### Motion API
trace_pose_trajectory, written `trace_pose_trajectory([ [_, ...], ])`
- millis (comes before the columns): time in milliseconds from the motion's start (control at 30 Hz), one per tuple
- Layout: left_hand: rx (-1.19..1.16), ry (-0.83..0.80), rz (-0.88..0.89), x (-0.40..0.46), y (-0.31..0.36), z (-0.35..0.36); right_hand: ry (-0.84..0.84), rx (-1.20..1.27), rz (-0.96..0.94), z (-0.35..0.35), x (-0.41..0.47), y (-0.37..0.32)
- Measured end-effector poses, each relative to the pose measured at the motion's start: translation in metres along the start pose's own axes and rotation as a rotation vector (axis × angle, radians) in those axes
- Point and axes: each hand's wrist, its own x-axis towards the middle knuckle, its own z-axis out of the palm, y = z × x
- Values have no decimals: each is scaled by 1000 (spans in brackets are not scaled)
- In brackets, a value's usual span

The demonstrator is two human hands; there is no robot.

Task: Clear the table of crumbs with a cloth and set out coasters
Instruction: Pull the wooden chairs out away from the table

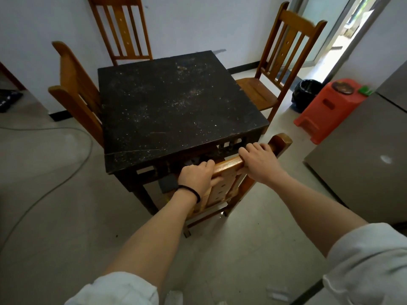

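Pale concrete floor [55, 194], white walls; a grey cable [72, 170] loops across the floor at far left. Left-side chair [74, 89] stands against the bench's left edge. The bench [176, 102], square with a dark top, is centred; pale crumbs [187, 102] are scattered over most of its surface, densest toward the middle and far side. A second chair [123, 29] stands at the far edge against the wall. Near chair [233, 172] is tucked at the bench's near-right corner: left hand [196, 179], with a black band at the wrist, grips its top rail with fingers curled over the wood; right hand [259, 161] grips the same rail further right, fingers wrapped over it. Fourth chair [284, 62] stands at the bench's right side. Chairs counted: four, all wooden with slatted backs. Further right: one black-lined bin [306, 93], one red plastic stool [330, 106], one grey cabinet [363, 155], and an open doorway [343, 36] letting in daylight.
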Motion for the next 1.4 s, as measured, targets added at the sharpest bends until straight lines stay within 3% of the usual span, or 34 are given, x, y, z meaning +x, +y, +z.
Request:
trace_pose_trajectory([
  [367,84,28,0,5,-35,2,83,27,-35,3,11,-19],
  [733,-32,18,-58,41,-11,5,16,-31,-25,-4,43,19],
  [1167,111,53,-35,40,-42,5,51,-1,-56,1,54,-1],
  [1400,46,27,-37,51,-36,5,4,23,24,-8,60,3],
])
